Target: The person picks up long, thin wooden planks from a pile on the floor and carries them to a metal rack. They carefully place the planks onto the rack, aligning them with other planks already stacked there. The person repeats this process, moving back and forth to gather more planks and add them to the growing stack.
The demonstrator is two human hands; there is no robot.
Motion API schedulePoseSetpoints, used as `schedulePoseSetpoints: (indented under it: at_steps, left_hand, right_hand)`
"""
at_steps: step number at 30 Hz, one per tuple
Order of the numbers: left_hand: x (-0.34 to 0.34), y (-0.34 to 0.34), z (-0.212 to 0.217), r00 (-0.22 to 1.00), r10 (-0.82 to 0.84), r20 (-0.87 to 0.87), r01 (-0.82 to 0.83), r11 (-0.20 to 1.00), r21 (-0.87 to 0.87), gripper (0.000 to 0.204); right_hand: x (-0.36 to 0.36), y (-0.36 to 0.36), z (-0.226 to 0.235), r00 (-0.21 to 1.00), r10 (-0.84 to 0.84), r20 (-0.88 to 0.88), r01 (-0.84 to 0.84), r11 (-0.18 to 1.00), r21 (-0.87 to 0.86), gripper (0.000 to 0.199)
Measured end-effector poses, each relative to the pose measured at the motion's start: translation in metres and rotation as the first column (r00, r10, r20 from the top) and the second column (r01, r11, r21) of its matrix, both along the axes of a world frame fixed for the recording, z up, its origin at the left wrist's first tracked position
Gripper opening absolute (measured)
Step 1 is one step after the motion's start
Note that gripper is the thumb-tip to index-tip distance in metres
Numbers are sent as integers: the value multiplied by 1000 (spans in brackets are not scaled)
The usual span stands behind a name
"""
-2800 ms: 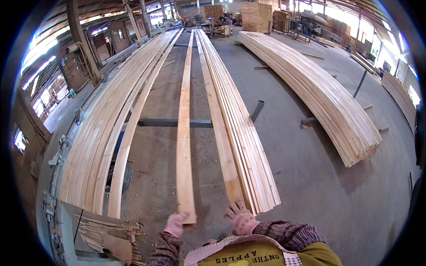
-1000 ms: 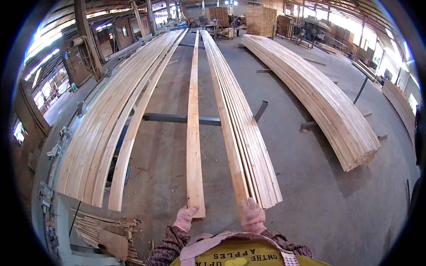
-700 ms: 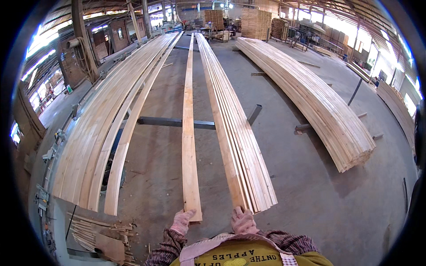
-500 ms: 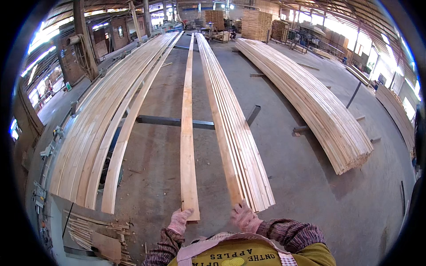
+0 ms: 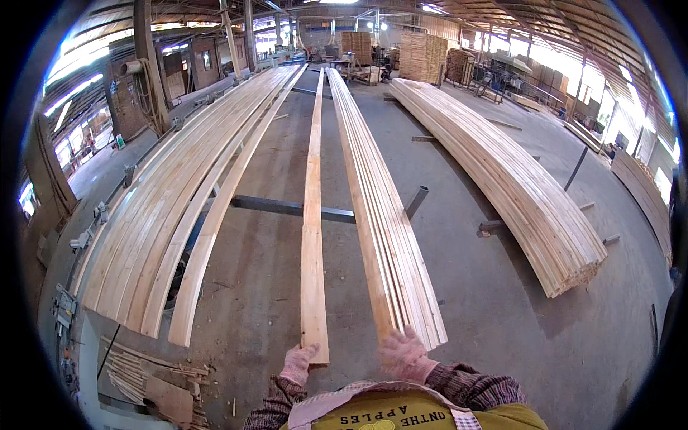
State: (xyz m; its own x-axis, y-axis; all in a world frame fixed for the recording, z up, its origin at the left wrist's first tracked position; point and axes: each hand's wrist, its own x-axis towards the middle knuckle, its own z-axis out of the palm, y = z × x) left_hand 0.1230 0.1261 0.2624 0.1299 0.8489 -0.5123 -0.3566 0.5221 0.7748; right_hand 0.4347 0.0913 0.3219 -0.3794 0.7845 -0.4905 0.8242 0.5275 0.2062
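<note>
Head view: the pink-gloved right hand [image 5: 406, 357] has spread from a clasp across the near end of the row of pale wooden strips [image 5: 401, 251]; whether it grips is unclear. Left of them, the pink-gloved left hand [image 5: 298, 364] still clasps the long flat pale-wood board [image 5: 312, 265], seemingly the only piece secured

"What is the left hand [image 5: 298, 364] doing?"
"Gripping, thumb uppermost."
"And the right hand [image 5: 407, 357]?"
"Palm down, fingers loosely spread."
"How do they reach?"
"The left forearm [image 5: 276, 403] points forward; the right forearm [image 5: 476, 387] slants inward from the right."
</note>
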Motion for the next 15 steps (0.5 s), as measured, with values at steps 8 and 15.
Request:
schedulePoseSetpoints:
  at_steps: [8,15]
  left_hand:
    - [8,-5,-16,1000,-10,19,9,998,61,31]
    - [24,-1,-33,996,-57,-68,60,997,55,35]
  right_hand:
    - [39,25,-36,483,-686,-544,838,542,61,87]
    - [44,20,-63,497,-560,-662,827,537,167,80]
